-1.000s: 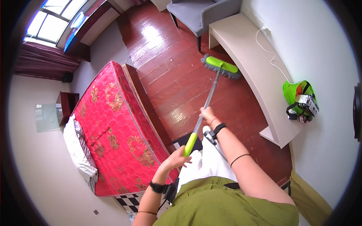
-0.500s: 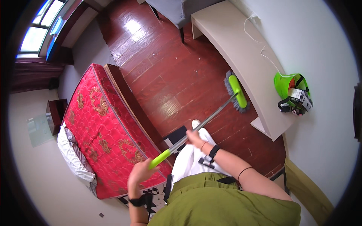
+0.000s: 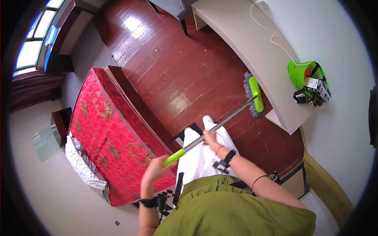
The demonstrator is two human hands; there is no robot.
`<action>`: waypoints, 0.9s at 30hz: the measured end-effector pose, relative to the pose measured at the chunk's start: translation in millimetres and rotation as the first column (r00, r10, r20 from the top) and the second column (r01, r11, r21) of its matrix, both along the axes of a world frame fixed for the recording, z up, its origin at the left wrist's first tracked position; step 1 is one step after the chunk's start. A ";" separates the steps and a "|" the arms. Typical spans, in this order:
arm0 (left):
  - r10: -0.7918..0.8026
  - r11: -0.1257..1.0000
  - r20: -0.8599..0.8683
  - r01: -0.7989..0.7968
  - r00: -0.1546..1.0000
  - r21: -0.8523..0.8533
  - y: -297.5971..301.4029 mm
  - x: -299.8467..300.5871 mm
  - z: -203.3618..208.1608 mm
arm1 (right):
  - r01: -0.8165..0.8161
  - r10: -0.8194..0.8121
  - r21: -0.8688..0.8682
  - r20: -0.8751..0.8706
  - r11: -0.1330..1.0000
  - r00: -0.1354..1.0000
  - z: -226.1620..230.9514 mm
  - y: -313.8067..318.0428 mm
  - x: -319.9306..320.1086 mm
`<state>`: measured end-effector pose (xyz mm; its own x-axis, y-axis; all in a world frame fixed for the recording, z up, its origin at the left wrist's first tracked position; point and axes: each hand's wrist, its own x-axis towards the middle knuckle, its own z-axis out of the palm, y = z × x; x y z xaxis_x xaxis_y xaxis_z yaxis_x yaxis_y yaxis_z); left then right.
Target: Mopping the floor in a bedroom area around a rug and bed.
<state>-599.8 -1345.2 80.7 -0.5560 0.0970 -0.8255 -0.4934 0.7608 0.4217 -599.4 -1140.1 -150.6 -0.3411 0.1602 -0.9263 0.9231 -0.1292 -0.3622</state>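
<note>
- Now the broom slants across the person's front; its head has swung right over the last second and sits on the floor just beside the counter.
- Left hand is closed round the green grip end, near the bed.
- Right hand is wrapped round the metal shaft at mid-length.
- Judging by that swing, sweeping has reached the strip beside the counter.

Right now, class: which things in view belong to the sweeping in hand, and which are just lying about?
In use:
broom, its head on the floor by the desk
left hand at the green handle end
right hand on the shaft
wooden floor

Lying about:
red mattress
desk
green bag
white cable
</note>
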 end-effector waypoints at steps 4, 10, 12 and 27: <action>-0.008 0.979 -0.016 0.011 1.000 0.205 76.0 -5.6 -72.8 | -0.040 0.035 0.136 0.038 0.990 0.999 -39.5 102.6 -30.7; -0.109 0.934 -0.104 0.137 0.989 0.331 118.6 0.6 -89.9 | -0.118 0.096 0.139 0.154 0.983 0.983 -53.7 172.5 -32.8; -0.115 0.941 -0.109 0.144 0.987 0.306 89.9 6.9 -83.3 | -0.122 0.109 0.093 0.135 0.988 0.985 -42.4 137.4 -26.3; -0.262 0.963 -0.396 0.210 0.880 -0.171 -215.5 46.0 115.8 | 0.163 -0.124 -0.476 0.112 0.864 0.986 86.8 -218.9 41.8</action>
<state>-553.8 -1560.8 196.5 -0.8205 0.1833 -0.5414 -0.0954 0.8899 0.4460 -557.6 -1359.0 -63.8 -0.2755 -0.2710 -0.9223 0.9025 -0.4032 -0.1511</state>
